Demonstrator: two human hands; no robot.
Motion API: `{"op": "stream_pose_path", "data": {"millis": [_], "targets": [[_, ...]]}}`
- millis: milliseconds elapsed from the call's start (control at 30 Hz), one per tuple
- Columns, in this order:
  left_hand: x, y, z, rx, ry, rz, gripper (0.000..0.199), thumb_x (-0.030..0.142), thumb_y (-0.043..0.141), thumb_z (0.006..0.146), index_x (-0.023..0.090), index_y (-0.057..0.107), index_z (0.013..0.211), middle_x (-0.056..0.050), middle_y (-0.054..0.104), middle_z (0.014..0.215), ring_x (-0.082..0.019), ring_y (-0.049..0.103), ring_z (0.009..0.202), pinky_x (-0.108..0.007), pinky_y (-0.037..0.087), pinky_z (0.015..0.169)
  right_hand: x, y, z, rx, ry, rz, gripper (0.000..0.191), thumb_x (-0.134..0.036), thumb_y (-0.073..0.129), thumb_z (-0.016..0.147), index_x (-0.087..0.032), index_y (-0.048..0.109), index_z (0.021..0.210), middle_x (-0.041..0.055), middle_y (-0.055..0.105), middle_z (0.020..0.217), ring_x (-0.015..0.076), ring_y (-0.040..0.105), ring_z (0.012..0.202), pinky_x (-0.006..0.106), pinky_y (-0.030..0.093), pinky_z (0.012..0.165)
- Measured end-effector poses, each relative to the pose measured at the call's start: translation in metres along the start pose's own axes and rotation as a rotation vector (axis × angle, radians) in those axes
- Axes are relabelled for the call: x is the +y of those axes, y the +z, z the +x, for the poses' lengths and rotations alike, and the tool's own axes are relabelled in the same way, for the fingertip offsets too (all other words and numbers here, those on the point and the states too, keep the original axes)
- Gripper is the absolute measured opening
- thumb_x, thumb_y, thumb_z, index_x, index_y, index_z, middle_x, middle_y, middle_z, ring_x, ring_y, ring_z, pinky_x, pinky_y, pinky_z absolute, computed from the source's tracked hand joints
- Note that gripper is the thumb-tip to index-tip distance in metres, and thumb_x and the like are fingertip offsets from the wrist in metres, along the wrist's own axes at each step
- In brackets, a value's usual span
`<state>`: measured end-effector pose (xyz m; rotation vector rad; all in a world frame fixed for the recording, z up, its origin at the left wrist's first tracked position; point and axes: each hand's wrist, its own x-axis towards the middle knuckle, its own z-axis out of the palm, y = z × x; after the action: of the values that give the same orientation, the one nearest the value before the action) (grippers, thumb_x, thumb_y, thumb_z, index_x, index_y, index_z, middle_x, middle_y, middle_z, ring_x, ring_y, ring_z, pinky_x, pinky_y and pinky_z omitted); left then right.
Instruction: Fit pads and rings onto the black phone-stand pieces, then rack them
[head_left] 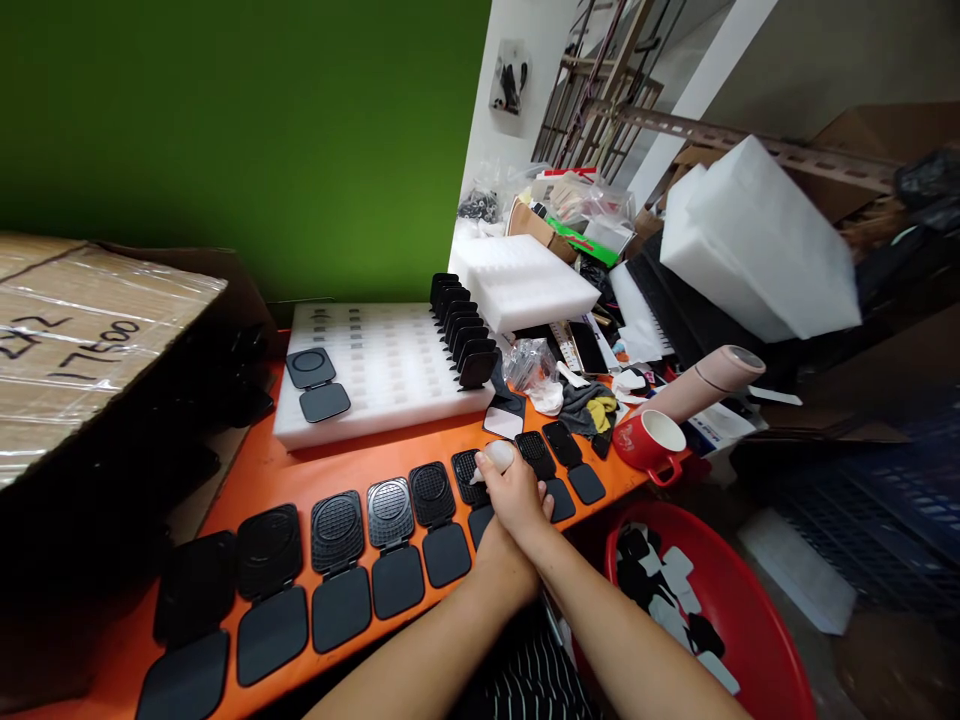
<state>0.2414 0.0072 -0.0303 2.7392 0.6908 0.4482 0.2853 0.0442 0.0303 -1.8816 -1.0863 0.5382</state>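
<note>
My right hand (pixel 514 495) is closed around a small whitish squeeze bottle (pixel 499 457). The bottle's tip points down at the ridged upper half of an open black hinged plate (pixel 466 475). Crossed beneath it is my left hand (pixel 504 555), mostly hidden, its visible fingertips curled up by the right wrist. Several similar open plates form a row along the orange table (pixel 337 460); ridged halves with a round ring lie at the back and smooth flat halves at the front. To the left of the bottle is another such plate (pixel 431 493); to the right, one more (pixel 535 455).
Behind the row, a white foam block (pixel 390 370) carries an open plate (pixel 319 385) and several upright black pieces (pixel 461 335). A red mug (pixel 649 445) and pink flask (pixel 701 385) stand right. Below is a red basin (pixel 742 570) of black and white pieces. A carton (pixel 90 330) is left.
</note>
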Motion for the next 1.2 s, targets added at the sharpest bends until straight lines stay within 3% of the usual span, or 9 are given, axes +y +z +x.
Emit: {"op": "stream_pose_path", "data": {"millis": [133, 233, 333, 467, 633, 900, 1067, 1200], "targets": [[0.002, -0.030, 0.004, -0.073, 0.025, -0.006, 0.059, 0.043, 0.038, 0.088, 0.016, 0.035, 0.140, -0.010, 0.039, 0.145, -0.031, 0.029, 0.135, -0.054, 0.022, 0.109, -0.003, -0.009, 0.011, -0.016, 0.218, 0.433, 0.038, -0.053, 0.061, 0.070, -0.015, 0.061, 0.076, 0.0054, 0.067, 0.068, 0.0122, 0.054, 0.045, 0.024, 0.046, 0.043], [0.003, -0.053, 0.001, -0.103, 0.034, 0.001, 0.065, 0.046, 0.044, 0.084, 0.013, 0.036, 0.139, -0.013, 0.042, 0.142, -0.033, 0.031, 0.133, -0.054, 0.019, 0.110, -0.012, -0.009, 0.019, -0.030, 0.251, 0.614, 0.038, -0.050, 0.066, 0.066, -0.014, 0.060, 0.076, 0.0041, 0.067, 0.067, 0.0102, 0.053, 0.044, 0.022, 0.047, 0.042], [-0.002, -0.074, -0.020, -0.110, 0.002, 0.018, 0.061, 0.046, 0.045, 0.085, 0.012, 0.043, 0.135, -0.014, 0.049, 0.137, -0.030, 0.037, 0.130, -0.049, 0.022, 0.110, -0.020, 0.004, 0.019, -0.085, 0.213, 0.611, 0.037, -0.049, 0.066, 0.066, -0.015, 0.059, 0.079, 0.0031, 0.067, 0.068, 0.0118, 0.056, 0.046, 0.023, 0.049, 0.043], [-0.021, -0.092, -0.074, -0.028, -0.159, 0.065, 0.048, 0.040, 0.043, 0.089, 0.017, 0.048, 0.130, -0.008, 0.053, 0.134, -0.026, 0.044, 0.126, -0.046, 0.031, 0.108, -0.023, 0.027, 0.011, -0.095, 0.058, 0.429, 0.031, -0.049, 0.059, 0.074, -0.018, 0.055, 0.078, 0.0021, 0.066, 0.066, 0.0153, 0.060, 0.050, 0.025, 0.050, 0.046], [-0.040, -0.087, -0.122, 0.061, -0.244, 0.198, 0.046, 0.031, 0.047, 0.088, 0.014, 0.047, 0.131, -0.010, 0.050, 0.136, -0.026, 0.050, 0.122, -0.045, 0.043, 0.100, -0.019, 0.043, 0.007, -0.073, -0.062, 0.224, 0.026, -0.045, 0.054, 0.080, -0.019, 0.053, 0.080, 0.0041, 0.066, 0.067, 0.0182, 0.062, 0.057, 0.028, 0.050, 0.054], [-0.042, -0.077, -0.124, 0.107, -0.246, 0.235, 0.046, 0.030, 0.046, 0.088, 0.013, 0.047, 0.131, -0.009, 0.051, 0.136, -0.024, 0.052, 0.120, -0.041, 0.045, 0.098, -0.022, 0.043, -0.001, -0.061, -0.237, -0.040, 0.025, -0.043, 0.051, 0.083, -0.019, 0.058, 0.080, 0.0078, 0.068, 0.072, 0.0216, 0.064, 0.072, 0.030, 0.048, 0.069], [-0.042, -0.077, -0.125, 0.114, -0.242, 0.233, 0.046, 0.030, 0.046, 0.088, 0.012, 0.047, 0.130, -0.010, 0.051, 0.135, -0.025, 0.052, 0.120, -0.042, 0.046, 0.098, -0.016, 0.039, -0.004, -0.042, -0.208, 0.024, 0.026, -0.044, 0.053, 0.082, -0.018, 0.059, 0.082, 0.0081, 0.069, 0.072, 0.0219, 0.065, 0.070, 0.031, 0.049, 0.067], [-0.042, -0.078, -0.125, 0.122, -0.260, 0.196, 0.046, 0.033, 0.045, 0.089, 0.015, 0.047, 0.131, -0.009, 0.051, 0.136, -0.024, 0.051, 0.121, -0.041, 0.044, 0.100, -0.013, 0.038, -0.007, -0.038, -0.042, 0.268, 0.034, -0.050, 0.054, 0.080, -0.017, 0.055, 0.085, 0.0080, 0.068, 0.075, 0.0189, 0.063, 0.058, 0.030, 0.051, 0.055]]}}
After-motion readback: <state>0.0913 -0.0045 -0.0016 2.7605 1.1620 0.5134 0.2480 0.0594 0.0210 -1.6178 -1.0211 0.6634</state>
